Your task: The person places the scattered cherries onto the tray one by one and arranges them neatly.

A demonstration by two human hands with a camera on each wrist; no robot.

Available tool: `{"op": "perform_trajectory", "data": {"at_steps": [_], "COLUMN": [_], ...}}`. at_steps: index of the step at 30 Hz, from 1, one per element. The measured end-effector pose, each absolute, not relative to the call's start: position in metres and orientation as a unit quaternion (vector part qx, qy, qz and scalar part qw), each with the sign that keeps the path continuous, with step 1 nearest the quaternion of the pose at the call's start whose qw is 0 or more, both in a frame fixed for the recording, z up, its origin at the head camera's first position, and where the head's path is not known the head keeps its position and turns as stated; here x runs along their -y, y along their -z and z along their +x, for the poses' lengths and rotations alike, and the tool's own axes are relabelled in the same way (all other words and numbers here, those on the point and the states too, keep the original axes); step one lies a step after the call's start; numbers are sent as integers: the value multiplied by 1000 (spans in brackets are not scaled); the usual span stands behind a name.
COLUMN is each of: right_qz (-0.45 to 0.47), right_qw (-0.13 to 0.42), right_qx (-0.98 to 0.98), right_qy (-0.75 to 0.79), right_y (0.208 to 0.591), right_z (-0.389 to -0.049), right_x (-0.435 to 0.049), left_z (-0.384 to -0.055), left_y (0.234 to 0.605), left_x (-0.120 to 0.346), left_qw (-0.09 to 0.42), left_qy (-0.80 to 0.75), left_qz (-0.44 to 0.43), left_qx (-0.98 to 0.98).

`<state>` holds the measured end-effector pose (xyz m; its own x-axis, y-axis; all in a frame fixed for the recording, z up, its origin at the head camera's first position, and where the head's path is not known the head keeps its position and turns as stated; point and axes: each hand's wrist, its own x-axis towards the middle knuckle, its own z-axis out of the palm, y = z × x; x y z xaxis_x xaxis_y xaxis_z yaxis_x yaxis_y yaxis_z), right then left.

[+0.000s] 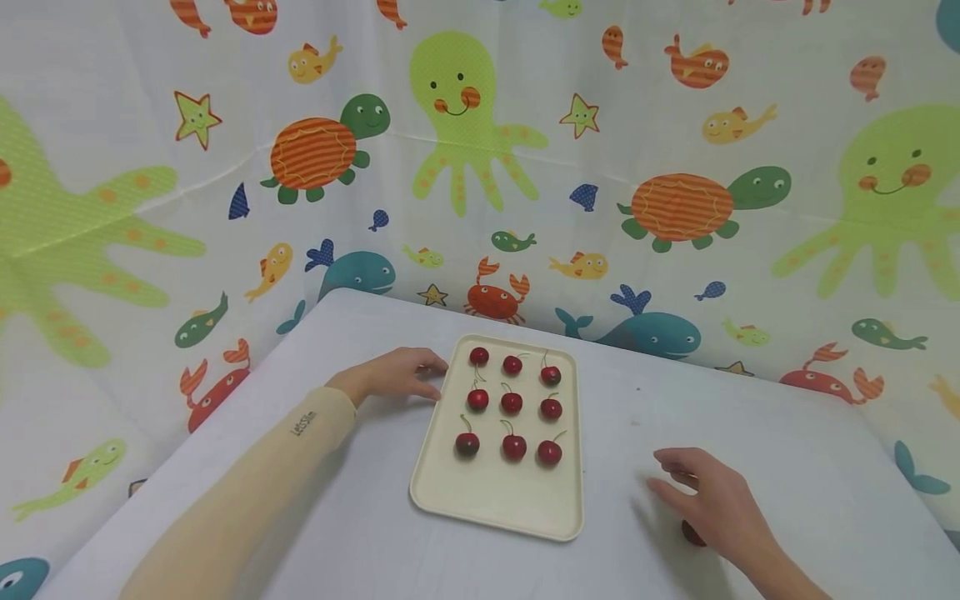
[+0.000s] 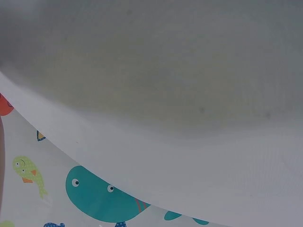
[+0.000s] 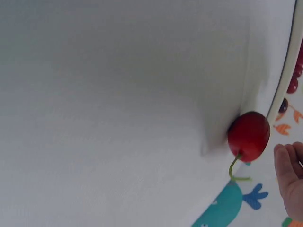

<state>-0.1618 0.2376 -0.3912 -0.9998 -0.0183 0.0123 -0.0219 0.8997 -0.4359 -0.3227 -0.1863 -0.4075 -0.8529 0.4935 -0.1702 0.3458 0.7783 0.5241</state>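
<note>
A cream tray (image 1: 491, 496) lies on the table, bearing several dark red cherries (image 1: 512, 402) in three rows of three, most with green stems showing. My left hand (image 1: 393, 373) is at the tray's left rim, thumb and fingers apart and holding nothing; whether the fingertips touch the rim is hard to tell. To the right of the tray, my right hand (image 1: 716, 504) hovers low with loosely bent fingers and nothing between them. Beneath it a single cherry (image 3: 249, 136) rests on the table, stem curling out; the hand partly hides it in the head view.
White cloth covers the table (image 1: 360, 517). Behind and beside it hangs a curtain (image 1: 510, 108) printed with sea animals. In the left wrist view only the table surface (image 2: 203, 165) and part of the curtain appear.
</note>
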Motion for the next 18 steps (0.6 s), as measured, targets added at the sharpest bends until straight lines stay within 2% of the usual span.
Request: {"op": "perform_trajectory", "data": {"at_steps": [8, 18], "right_qz": [-9, -57], "right_qw": [-15, -67], "right_qx": [976, 971], "right_qy": [-219, -221], "right_y": [392, 396], "right_z": [-160, -153], "right_x": [-257, -270], "left_z": [-325, -324], "left_y": [410, 408], "left_x": [187, 187], "left_qw": [153, 155], "left_qy": [-241, -244], "left_qz": [224, 222], "left_qx": [-932, -931]}}
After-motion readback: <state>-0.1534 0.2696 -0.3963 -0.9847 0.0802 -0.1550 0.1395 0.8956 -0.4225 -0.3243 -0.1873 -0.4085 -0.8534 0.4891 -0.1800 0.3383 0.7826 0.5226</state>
